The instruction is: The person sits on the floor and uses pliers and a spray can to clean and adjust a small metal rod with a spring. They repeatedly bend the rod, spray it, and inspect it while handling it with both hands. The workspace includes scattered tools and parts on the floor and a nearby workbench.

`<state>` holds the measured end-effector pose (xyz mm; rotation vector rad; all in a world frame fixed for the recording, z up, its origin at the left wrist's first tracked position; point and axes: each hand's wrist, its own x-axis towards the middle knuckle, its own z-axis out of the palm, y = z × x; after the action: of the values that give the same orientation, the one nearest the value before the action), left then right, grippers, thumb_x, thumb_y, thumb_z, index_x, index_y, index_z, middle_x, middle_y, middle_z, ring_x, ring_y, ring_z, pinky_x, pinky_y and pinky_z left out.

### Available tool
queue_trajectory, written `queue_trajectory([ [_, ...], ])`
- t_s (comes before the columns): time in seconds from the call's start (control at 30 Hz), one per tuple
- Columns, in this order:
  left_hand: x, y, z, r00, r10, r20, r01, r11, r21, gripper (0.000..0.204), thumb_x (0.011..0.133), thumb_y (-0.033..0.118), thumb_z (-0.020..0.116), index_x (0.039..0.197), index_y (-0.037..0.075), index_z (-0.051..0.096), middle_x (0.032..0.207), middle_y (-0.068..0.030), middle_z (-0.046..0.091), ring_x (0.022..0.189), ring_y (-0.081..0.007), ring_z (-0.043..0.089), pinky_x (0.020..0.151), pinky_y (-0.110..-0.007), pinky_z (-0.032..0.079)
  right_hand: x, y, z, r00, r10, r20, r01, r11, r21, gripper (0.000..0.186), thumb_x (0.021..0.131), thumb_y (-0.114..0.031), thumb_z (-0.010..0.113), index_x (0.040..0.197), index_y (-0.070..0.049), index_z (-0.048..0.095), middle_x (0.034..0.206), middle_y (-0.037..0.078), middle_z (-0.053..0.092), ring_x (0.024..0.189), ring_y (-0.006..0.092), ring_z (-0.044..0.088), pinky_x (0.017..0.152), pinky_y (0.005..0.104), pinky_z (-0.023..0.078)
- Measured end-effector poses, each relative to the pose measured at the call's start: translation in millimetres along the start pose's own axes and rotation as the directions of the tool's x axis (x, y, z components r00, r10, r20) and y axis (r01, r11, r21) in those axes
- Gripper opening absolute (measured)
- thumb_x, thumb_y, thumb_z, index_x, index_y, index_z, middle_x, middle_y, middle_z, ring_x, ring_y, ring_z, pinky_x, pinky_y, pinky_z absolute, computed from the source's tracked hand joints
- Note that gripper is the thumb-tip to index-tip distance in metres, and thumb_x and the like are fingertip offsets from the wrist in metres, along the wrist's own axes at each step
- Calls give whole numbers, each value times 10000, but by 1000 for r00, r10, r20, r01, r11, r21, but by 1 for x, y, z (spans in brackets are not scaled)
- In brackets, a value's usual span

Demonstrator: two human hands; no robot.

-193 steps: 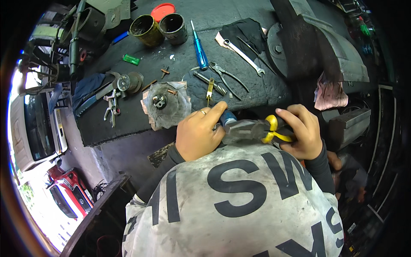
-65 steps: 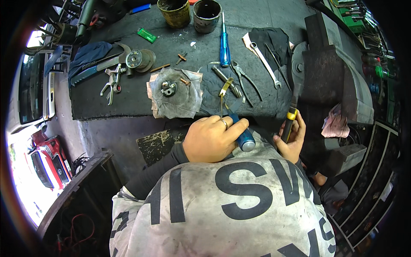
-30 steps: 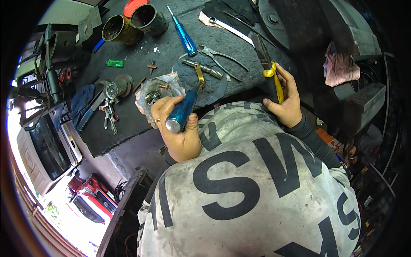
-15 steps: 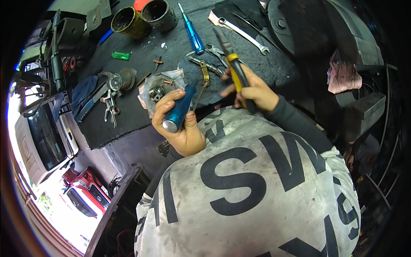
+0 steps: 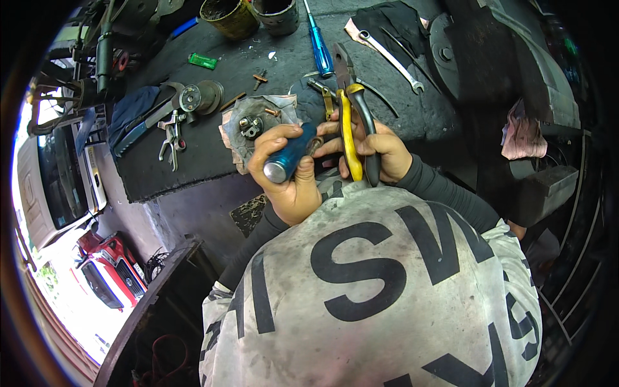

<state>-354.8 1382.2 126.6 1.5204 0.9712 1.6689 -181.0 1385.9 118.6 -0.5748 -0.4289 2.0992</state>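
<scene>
My left hand [image 5: 289, 182] grips a blue-handled tool [image 5: 288, 156] with its metal butt cap toward me, held just in front of my chest. My right hand [image 5: 380, 151] holds pliers with yellow and black handles [image 5: 351, 122], jaws pointing away over the bench. The fingertips of my right hand touch the far end of the blue handle. A small metal part [image 5: 250, 126] lies on a crumpled rag [image 5: 240, 132] just beyond my left hand.
The dark workbench [image 5: 213, 155] carries a blue screwdriver [image 5: 318, 44], a spanner [image 5: 393, 59], loose pliers, small brass parts, a round metal part [image 5: 201, 97] and two dirty tins [image 5: 229, 14]. A pink rag [image 5: 521, 132] hangs at the right. Vehicles stand far below at the left.
My right hand with the pliers has come back from over the bench to meet my left hand, and the two now touch at the blue handle.
</scene>
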Motion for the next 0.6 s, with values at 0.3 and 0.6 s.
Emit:
queue_trajectory([
  [0.3, 3, 10, 13, 1000, -18, 13, 17, 997, 80, 363, 914, 53, 627, 1180, 61, 380, 1091, -182, 539, 997, -250, 559, 889, -383, 447, -24, -10, 39, 998, 41, 57, -49, 988, 149, 808, 630, -83, 600, 1369, 8, 285, 1303, 269, 485, 1075, 395, 618, 724, 414, 589],
  [0.6, -2, 4, 12, 998, -50, 37, 50, 999, -20, 364, 899, 55, 646, 1170, 48, 403, 1064, -169, 553, 980, -243, 564, 893, -376, 446, -28, -20, 8, 991, -130, -16, 126, 981, -149, 764, 655, -72, 543, 1368, 10, 281, 1214, 259, 512, 1007, 353, 644, 663, 389, 603],
])
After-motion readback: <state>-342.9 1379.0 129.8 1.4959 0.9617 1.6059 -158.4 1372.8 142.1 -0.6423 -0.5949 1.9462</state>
